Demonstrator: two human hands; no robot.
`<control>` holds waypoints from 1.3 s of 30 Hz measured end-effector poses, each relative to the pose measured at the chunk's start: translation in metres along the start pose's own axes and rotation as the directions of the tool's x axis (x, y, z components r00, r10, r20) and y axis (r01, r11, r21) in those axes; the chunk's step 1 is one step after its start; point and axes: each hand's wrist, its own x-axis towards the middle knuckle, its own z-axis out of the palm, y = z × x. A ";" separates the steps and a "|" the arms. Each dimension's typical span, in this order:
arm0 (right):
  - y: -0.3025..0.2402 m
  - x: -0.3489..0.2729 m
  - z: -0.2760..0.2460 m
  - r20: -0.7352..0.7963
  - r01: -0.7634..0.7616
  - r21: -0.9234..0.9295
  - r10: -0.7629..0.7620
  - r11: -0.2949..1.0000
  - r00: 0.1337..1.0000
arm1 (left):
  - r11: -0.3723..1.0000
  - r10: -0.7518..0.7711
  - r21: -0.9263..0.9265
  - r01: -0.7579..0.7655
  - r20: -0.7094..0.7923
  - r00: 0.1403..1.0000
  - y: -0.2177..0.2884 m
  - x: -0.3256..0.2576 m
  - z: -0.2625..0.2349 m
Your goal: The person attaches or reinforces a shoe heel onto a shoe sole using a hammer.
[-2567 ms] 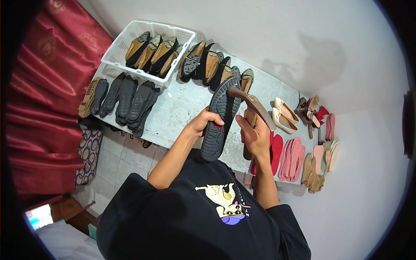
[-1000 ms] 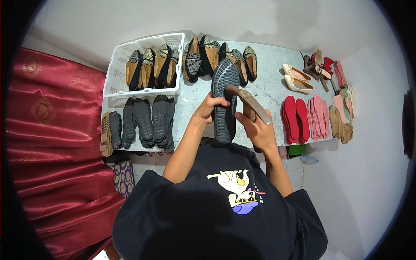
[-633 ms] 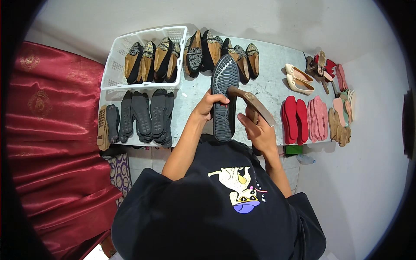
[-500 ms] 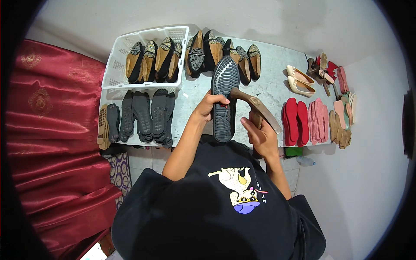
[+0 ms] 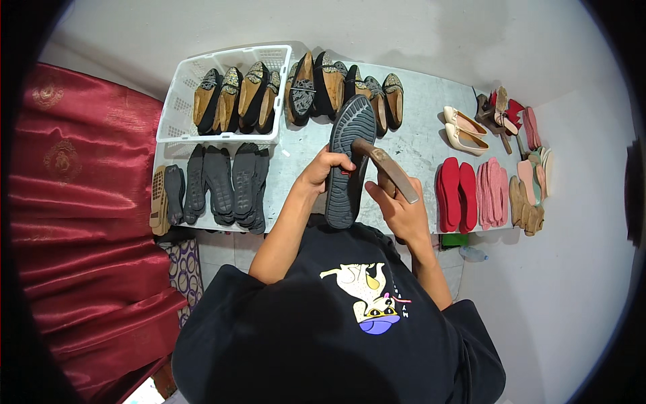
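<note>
Compared with half a second ago, the hammer (image 5: 397, 178) sits further left, its free end nearer the sole, and the black ridged sole (image 5: 344, 192) leans a bit more to the right at its far end. The right hand (image 5: 406, 210) has shifted slightly left with the hammer. Left hand (image 5: 319, 172) in about the same place.

Left hand is closed on the left edge of the sole, thumb across the ridged face next to a small red mark; sole is held up over the near middle of the table (image 5: 420, 87), between the hands. Right fingers are wrapped round the hammer handle, thumb up along it. The round end of the head overlaps the sole's right side; looks like contact, but can't be sure from this angle.

Left hand's other fingers are mostly hidden behind the sole, and the right hand covers most of the handle. Sole's far end partly blocks the row of black shoes (image 5: 331, 84). Small items in the cluttered far right corner are hard to make out. Red curtain (image 5: 87, 215) at left runs into the dark rim.
</note>
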 end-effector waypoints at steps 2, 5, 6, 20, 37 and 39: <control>-0.004 0.002 0.000 0.003 -0.025 0.041 0.025 0.999 1.000 | 1.000 -0.025 0.016 0.024 0.027 0.999 0.000 0.001 -0.006; -0.002 0.008 0.001 -0.013 -0.006 0.058 0.007 0.998 1.000 | 1.000 -0.017 0.000 0.017 0.070 0.997 0.006 -0.004 0.007; 0.000 0.010 0.003 -0.026 0.045 0.036 -0.044 0.998 0.999 | 1.000 -0.015 0.001 0.015 0.070 0.997 0.006 -0.003 0.007; 0.018 0.030 -0.002 -0.202 -0.004 0.308 0.069 0.951 0.977 | 0.999 -0.037 -0.018 0.038 0.039 0.999 0.001 -0.005 0.011; -0.001 0.009 0.003 0.001 0.087 0.019 -0.087 0.996 0.996 | 0.999 -0.032 0.018 0.033 -0.005 0.999 -0.006 0.003 0.004; -0.001 0.002 0.001 0.023 0.041 0.047 -0.042 0.998 0.999 | 0.999 -0.018 0.028 0.018 -0.016 1.000 -0.002 0.001 0.004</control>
